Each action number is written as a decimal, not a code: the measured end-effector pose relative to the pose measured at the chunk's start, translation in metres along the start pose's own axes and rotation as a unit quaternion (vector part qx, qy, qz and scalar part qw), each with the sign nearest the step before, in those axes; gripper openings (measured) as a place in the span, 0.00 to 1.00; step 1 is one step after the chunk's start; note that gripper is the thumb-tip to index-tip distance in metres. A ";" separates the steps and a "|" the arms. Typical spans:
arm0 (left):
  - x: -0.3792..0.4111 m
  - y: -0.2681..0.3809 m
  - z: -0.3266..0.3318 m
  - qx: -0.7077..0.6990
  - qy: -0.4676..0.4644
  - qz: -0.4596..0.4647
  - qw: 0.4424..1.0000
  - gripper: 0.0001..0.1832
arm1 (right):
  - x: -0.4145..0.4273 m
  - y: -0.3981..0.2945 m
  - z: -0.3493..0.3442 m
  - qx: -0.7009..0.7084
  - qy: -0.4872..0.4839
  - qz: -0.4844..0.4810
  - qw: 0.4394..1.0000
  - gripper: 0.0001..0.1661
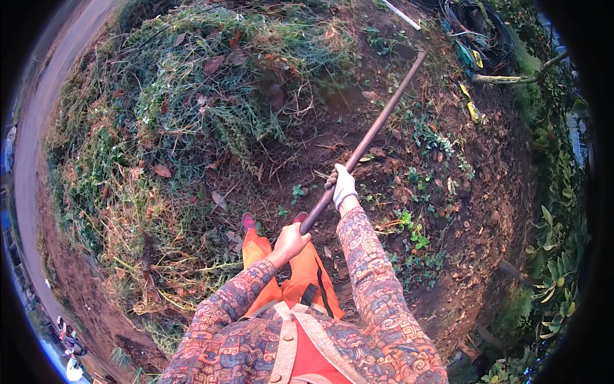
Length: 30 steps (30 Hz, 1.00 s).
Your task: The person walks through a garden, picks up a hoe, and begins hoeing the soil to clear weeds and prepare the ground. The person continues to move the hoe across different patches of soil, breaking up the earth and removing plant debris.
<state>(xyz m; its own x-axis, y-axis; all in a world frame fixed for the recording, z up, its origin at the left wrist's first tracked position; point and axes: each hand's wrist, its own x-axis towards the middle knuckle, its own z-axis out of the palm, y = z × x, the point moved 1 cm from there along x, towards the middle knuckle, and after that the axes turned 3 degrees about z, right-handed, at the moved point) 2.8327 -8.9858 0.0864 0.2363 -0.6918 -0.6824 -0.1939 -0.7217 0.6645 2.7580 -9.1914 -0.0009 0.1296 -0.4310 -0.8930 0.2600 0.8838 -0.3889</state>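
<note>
A long wooden tool handle (379, 124) runs slantwise from in front of my body toward the upper right. My left hand (290, 242), bare, is closed round its near end. Farther up the shaft my right hand (343, 185), in a white glove with dark fingertips, grips it. At the far end of the handle, a dark flat part (405, 51) shows faintly against the soil; its exact shape cannot be told. Beneath the shaft lies brown soil (316, 158) with small green weeds.
A large heap of pulled weeds (192, 96) lies at the left and ahead. Upper right are a white pipe (402, 14), coiled black tubing (479, 29), yellow wrappers (471, 111) and a branch (503, 79). Leafy shrubs (556, 273) line the right; a road (36, 144) curves along the left.
</note>
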 end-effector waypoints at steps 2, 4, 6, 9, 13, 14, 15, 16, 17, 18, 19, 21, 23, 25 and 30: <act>-0.002 -0.008 -0.005 0.020 -0.009 -0.020 1.000 0.17 | 0.016 0.025 -0.010 0.018 0.003 0.040 0.999 0.11; -0.020 -0.022 -0.002 -0.003 -0.066 -0.122 0.990 0.17 | 0.023 0.065 -0.023 0.046 0.005 0.101 0.994 0.11; -0.053 -0.018 -0.022 -0.013 -0.094 -0.173 0.980 0.17 | 0.012 0.107 -0.034 0.063 0.004 0.155 0.986 0.12; -0.102 -0.028 -0.033 0.018 -0.091 -0.169 0.981 0.15 | -0.023 0.147 -0.049 0.050 0.006 0.184 0.982 0.12; -0.108 -0.053 -0.008 -0.035 -0.079 -0.153 0.984 0.14 | -0.036 0.146 -0.069 0.048 0.004 0.155 0.987 0.12; -0.105 -0.053 -0.004 -0.056 -0.080 -0.154 0.983 0.15 | -0.036 0.134 -0.064 0.053 0.011 0.151 0.987 0.12; -0.097 -0.052 0.000 -0.068 -0.075 -0.140 0.985 0.15 | -0.037 0.124 -0.062 0.053 0.012 0.139 0.989 0.12; -0.088 -0.049 0.002 -0.079 -0.072 -0.123 0.987 0.15 | -0.037 0.108 -0.056 0.052 0.010 0.121 0.991 0.12; -0.078 -0.042 0.001 -0.061 -0.071 -0.106 0.990 0.15 | -0.035 0.091 -0.050 0.053 0.009 0.106 0.993 0.12; -0.065 -0.033 -0.001 -0.045 -0.069 -0.091 0.992 0.15 | -0.032 0.075 -0.043 0.051 0.008 0.091 0.995 0.13; -0.053 -0.024 -0.003 -0.019 -0.054 -0.066 0.996 0.15 | -0.024 0.061 -0.038 0.054 0.001 0.080 0.995 0.13; -0.031 -0.007 -0.009 0.048 -0.015 -0.006 0.999 0.15 | -0.008 0.037 -0.031 0.062 -0.015 0.057 0.996 0.13; -0.012 -0.001 -0.017 0.050 -0.031 -0.029 0.998 0.16 | 0.008 0.027 -0.022 0.069 -0.025 0.056 0.996 0.13; -0.007 -0.008 -0.022 0.036 -0.041 -0.065 0.996 0.15 | 0.023 0.037 -0.016 0.069 -0.018 0.083 0.994 0.13; -0.060 -0.018 -0.031 0.028 -0.077 -0.144 0.986 0.13 | 0.011 0.118 -0.036 0.066 0.001 0.169 0.983 0.12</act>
<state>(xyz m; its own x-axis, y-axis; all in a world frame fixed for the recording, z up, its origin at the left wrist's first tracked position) 2.8515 -8.9305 0.1254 0.1427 -0.4504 -0.8813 -0.1941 -0.8859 0.4214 2.7555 -9.0857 -0.0646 0.2278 -0.1151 -0.9669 0.3246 0.9452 -0.0361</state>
